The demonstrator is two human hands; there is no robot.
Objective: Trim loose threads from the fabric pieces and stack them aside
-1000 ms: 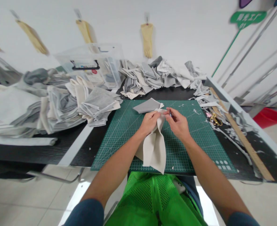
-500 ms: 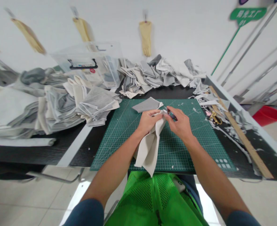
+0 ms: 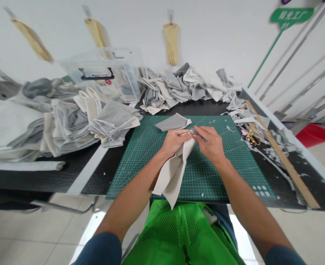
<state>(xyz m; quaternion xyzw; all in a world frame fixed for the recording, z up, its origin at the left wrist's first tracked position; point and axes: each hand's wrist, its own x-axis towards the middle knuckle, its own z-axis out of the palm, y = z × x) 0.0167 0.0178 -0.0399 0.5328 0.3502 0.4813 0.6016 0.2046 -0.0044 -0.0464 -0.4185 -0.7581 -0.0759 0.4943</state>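
Observation:
Over the green cutting mat (image 3: 223,162), a folded cream fabric piece (image 3: 176,165) with a bit of grey at its top end hangs down towards the mat's front edge. My left hand (image 3: 176,142) is closed on its upper part, thumb on top. The fingertips of my right hand (image 3: 209,142) pinch the grey end (image 3: 193,131) of the same piece, almost touching my left thumb. Whether a small tool sits inside my right hand is hidden. Just beyond my hands a grey fabric piece (image 3: 173,122) lies flat on the mat.
Stacked fabric pieces (image 3: 115,119) cover the left of the black table, before a clear plastic box (image 3: 96,73). More fabric (image 3: 179,84) is heaped at the back. On the right lie scraps (image 3: 241,116), gold-handled scissors (image 3: 253,138) and a wooden ruler (image 3: 285,158).
The dark tool seen in my right hand has gone from sight, and its fingers now pinch the fabric's grey end. The hanging cream fabric has swung slightly left.

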